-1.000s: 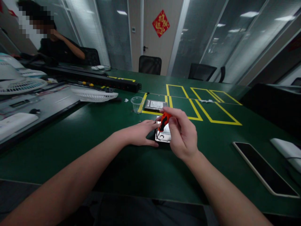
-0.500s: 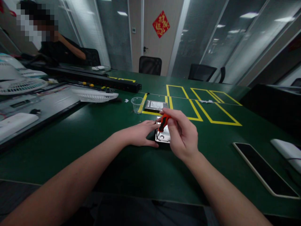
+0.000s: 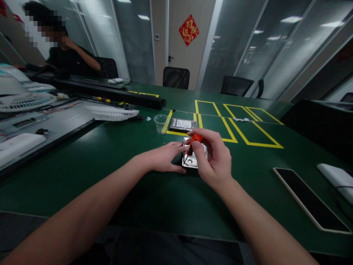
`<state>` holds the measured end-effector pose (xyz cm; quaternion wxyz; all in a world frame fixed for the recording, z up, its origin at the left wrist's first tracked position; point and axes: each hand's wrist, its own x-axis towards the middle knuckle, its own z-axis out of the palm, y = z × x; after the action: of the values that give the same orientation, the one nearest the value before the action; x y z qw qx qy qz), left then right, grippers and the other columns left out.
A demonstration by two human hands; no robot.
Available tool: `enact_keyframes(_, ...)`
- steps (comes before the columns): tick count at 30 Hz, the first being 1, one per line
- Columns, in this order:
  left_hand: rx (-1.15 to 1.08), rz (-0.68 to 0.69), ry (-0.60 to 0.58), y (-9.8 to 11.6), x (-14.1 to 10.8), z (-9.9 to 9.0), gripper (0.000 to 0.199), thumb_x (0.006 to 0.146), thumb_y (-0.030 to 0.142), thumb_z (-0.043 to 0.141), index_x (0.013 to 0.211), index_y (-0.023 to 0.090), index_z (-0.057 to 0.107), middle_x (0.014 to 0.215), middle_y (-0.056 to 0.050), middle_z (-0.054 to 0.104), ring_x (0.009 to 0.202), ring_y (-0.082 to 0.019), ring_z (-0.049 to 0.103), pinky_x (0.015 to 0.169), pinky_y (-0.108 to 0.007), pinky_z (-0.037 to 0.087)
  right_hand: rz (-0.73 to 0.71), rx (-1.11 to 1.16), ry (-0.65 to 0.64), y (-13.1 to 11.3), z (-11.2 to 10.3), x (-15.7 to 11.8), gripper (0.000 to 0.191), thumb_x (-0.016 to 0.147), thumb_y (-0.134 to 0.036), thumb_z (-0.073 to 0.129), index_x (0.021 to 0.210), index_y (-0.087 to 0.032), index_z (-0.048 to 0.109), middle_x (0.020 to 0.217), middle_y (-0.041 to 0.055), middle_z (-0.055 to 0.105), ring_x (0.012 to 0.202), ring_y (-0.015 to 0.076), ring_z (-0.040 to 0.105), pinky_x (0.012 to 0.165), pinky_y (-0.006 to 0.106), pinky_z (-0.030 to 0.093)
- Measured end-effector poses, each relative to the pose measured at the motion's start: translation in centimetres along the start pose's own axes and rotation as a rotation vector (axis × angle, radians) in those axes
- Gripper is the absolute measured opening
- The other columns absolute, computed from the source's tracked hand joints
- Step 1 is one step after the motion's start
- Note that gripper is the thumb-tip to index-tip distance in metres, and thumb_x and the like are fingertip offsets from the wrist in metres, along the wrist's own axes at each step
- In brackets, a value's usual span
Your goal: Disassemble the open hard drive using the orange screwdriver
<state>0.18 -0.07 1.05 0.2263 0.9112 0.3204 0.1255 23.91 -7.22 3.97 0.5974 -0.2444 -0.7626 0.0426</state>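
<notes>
One person (image 3: 73, 60) in a dark top sits in the upper left of the frame, then there's a white slotted cover (image 3: 111, 113) lying left of centre. Next, a clear plastic cup (image 3: 160, 126). Left hand (image 3: 167, 157) mid-frame has its fingers spread and thumb out, resting against the left side of the shiny hard drive (image 3: 190, 162), smack in the centre. A second drive (image 3: 182, 124) lies just above it. Right hand (image 3: 216, 158) is pinching an orange-and-black screwdriver (image 3: 196, 137), its tip down by the drive's lower-left corner. Phone's (image 3: 311, 200) lying lower right.
</notes>
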Motion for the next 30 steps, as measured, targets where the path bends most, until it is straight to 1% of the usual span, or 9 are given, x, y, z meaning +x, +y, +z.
enact_keyframes(3, -0.008, -0.003, 0.003, 0.16, 0.07, -0.08, 0.096, 0.103, 0.063, 0.104, 0.184, 0.027, 0.067, 0.192, -0.02, 0.067, 0.184, -0.052, 0.058, 0.151, -0.068, 0.052, -0.021, 0.019, -0.011, 0.02, -0.08, 0.13, 0.037, 0.128, -0.025, 0.07, 0.161, -0.033, 0.083, 0.147, 0.011, 0.094, 0.128, 0.031, 0.095, 0.117, 0.055, 0.081)
enact_keyframes(7, 0.005, -0.031, -0.016, 0.53, 0.18, -0.37, 0.092, 0.101, 0.065, 0.105, 0.177, 0.026, 0.072, 0.187, -0.021, 0.071, 0.181, -0.054, 0.06, 0.15, -0.067, 0.054, -0.011, 0.066, -0.023, -0.03, -0.23, 0.24, 0.044, 0.13, -0.022, 0.059, 0.164, -0.036, 0.083, 0.153, 0.01, 0.093, 0.138, 0.0312, 0.092, 0.121, 0.056, 0.079)
enact_keyframes(11, 0.021, -0.03, -0.017, 0.54, 0.18, -0.4, 0.092, 0.102, 0.069, 0.103, 0.177, 0.027, 0.071, 0.182, -0.02, 0.074, 0.178, -0.052, 0.063, 0.149, -0.064, 0.055, -0.005, 0.032, 0.0, 0.01, -0.18, 0.14, 0.037, 0.131, -0.026, 0.059, 0.16, -0.033, 0.082, 0.148, 0.012, 0.093, 0.135, 0.0318, 0.092, 0.117, 0.057, 0.08)
enact_keyframes(16, 0.01, 0.003, -0.004, 0.14, 0.13, -0.13, 0.104, 0.103, 0.065, 0.104, 0.191, 0.03, 0.06, 0.196, -0.019, 0.064, 0.183, -0.051, 0.059, 0.152, -0.068, 0.051, 0.004, 0.007, 0.022, 0.19, 0.15, -0.22, 0.028, 0.129, -0.031, 0.069, 0.156, -0.031, 0.078, 0.14, 0.0111, 0.091, 0.119, 0.029, 0.093, 0.102, 0.051, 0.081)
enact_keyframes(18, 0.005, -0.003, -0.003, 0.07, 0.08, -0.07, 0.105, 0.102, 0.064, 0.105, 0.191, 0.03, 0.06, 0.199, -0.02, 0.061, 0.186, -0.052, 0.056, 0.153, -0.068, 0.049, 0.011, 0.005, 0.019, 0.24, 0.24, -0.3, 0.029, 0.129, -0.03, 0.071, 0.157, -0.032, 0.077, 0.141, 0.011, 0.091, 0.121, 0.0291, 0.095, 0.103, 0.05, 0.081)
enact_keyframes(22, -0.014, -0.037, -0.006, 0.1, 0.01, -0.09, 0.1, 0.101, 0.065, 0.104, 0.186, 0.026, 0.066, 0.195, -0.02, 0.065, 0.187, -0.053, 0.054, 0.153, -0.067, 0.05, -0.013, -0.003, -0.007, 0.19, 0.12, -0.11, 0.032, 0.127, -0.028, 0.075, 0.159, -0.032, 0.08, 0.145, 0.0113, 0.094, 0.124, 0.0295, 0.096, 0.111, 0.052, 0.081)
enact_keyframes(24, -0.017, -0.036, -0.014, 0.14, 0.04, -0.12, 0.097, 0.101, 0.065, 0.103, 0.183, 0.026, 0.069, 0.193, -0.019, 0.067, 0.187, -0.053, 0.054, 0.153, -0.067, 0.051, -0.023, 0.011, -0.019, 0.07, -0.05, 0.07, 0.033, 0.129, -0.028, 0.072, 0.16, -0.032, 0.083, 0.147, 0.0114, 0.095, 0.128, 0.0305, 0.095, 0.114, 0.054, 0.082)
enact_keyframes(27, -0.006, -0.03, -0.022, 0.19, 0.13, -0.16, 0.092, 0.101, 0.068, 0.102, 0.178, 0.028, 0.072, 0.19, -0.019, 0.069, 0.187, -0.054, 0.054, 0.151, -0.069, 0.052, -0.011, 0.041, -0.033, -0.16, -0.3, 0.27, 0.042, 0.131, -0.028, 0.059, 0.164, -0.035, 0.084, 0.15, 0.0113, 0.095, 0.134, 0.0319, 0.094, 0.117, 0.057, 0.082)
enact_keyframes(30, 0.007, -0.049, -0.027, 0.27, 0.19, -0.21, 0.091, 0.101, 0.071, 0.102, 0.176, 0.028, 0.072, 0.188, -0.02, 0.07, 0.184, -0.055, 0.056, 0.15, -0.07, 0.053, -0.001, 0.044, -0.041, -0.3, -0.43, 0.38, 0.047, 0.132, -0.025, 0.054, 0.165, -0.036, 0.084, 0.148, 0.0111, 0.094, 0.134, 0.0316, 0.093, 0.115, 0.056, 0.082)
